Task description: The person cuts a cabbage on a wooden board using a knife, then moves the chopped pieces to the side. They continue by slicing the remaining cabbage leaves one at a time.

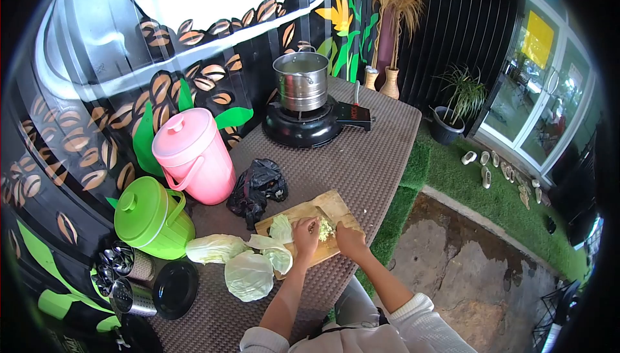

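Note:
On a wooden cutting board lies a small heap of finely chopped cabbage. My left hand is closed over cabbage at the heap's left side, its fingers curled down. To the right of the heap, my right hand is closed in a fist; whatever it grips is hidden. A cabbage leaf piece rests on the board left of my left hand. Beside the board are a rounded piece of cabbage and a pale loose leaf.
A black plastic bag sits behind the board. Further back, a metal pot stands on a black portable stove. Pink and green lidded buckets, a black plate and a metal utensil holder occupy the left side.

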Available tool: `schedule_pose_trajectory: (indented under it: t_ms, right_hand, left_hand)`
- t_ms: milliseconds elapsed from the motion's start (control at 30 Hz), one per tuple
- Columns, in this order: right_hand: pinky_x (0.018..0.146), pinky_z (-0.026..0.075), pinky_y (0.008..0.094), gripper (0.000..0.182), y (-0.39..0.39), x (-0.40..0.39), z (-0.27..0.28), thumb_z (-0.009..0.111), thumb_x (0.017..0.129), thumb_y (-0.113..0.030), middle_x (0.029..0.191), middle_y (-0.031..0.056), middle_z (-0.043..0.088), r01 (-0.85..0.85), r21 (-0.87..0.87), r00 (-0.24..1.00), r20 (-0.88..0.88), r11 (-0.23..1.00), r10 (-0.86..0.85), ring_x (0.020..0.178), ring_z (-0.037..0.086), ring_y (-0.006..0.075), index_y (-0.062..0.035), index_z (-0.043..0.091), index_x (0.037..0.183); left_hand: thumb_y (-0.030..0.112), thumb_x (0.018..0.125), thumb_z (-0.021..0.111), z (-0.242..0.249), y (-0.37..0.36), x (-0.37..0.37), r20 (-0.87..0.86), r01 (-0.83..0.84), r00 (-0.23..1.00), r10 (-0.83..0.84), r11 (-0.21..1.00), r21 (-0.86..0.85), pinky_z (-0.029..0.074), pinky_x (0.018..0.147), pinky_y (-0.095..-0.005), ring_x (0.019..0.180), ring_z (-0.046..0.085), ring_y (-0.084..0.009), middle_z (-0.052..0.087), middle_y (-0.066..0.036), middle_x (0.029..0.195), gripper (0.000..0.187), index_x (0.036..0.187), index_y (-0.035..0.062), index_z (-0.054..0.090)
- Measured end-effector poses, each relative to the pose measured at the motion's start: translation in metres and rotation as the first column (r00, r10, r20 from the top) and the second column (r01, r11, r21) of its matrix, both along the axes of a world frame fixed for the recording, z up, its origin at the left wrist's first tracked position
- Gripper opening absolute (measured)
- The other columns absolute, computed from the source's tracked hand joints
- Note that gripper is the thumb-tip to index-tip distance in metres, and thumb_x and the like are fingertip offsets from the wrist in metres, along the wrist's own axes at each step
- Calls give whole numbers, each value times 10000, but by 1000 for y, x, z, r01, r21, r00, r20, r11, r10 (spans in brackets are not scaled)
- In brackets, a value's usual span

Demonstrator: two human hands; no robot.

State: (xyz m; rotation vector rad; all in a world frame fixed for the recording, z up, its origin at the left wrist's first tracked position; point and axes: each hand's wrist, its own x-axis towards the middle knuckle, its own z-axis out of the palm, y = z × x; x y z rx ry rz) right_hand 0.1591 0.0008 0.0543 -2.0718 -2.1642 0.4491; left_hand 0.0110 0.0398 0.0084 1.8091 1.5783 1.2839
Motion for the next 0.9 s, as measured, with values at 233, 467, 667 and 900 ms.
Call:
schedule_pose_trajectory:
  t_ms: [233, 467, 667, 900]
  right_hand:
    - [725, 530, 519, 220, -41, -28, -1, 479, 910, -182, 894, 268, 657, 242, -153, 956, -134, 958, -263, 869, 654, 438, -27, 445, 1062]
    - [728, 536, 533, 254, -27, -14, 11, 482, 904, -160, 914, 290, 644, 85, -110, 991, -98, 990, -96, 867, 651, 442, -10, 439, 1103]
    - [741, 524, 545, 240, -56, -37, -8, 490, 906, -175, 913, 313, 632, 285, -125, 926, -222, 950, -307, 892, 643, 440, -15, 448, 1080]
    - [779, 499, 554, 263, -26, -18, 13, 471, 915, -189, 927, 293, 641, 158, -160, 951, -239, 974, -194, 921, 626, 468, 20, 462, 1074]
  left_hand:
    - [33, 843, 584, -1, -43, 3, -8, -67, 998, 68, 989, 134, 471, 861, -394, 1016, 566, -331, 622, -166, 1058, 267, 1098, -5, 653]
    - [-10, 834, 591, -6, -38, -4, 93, -58, 995, 48, 992, 113, 524, 790, -355, 912, 632, -297, 638, -166, 1025, 244, 1062, 11, 677]
    - [-27, 828, 585, -2, -37, -5, 92, -54, 995, 42, 989, 135, 527, 777, -337, 880, 640, -282, 651, -164, 987, 228, 1030, 5, 686]
    - [-24, 818, 567, 0, -41, -7, 142, -13, 990, 0, 996, 89, 507, 775, -364, 879, 623, -305, 653, -164, 969, 240, 1026, 8, 683]
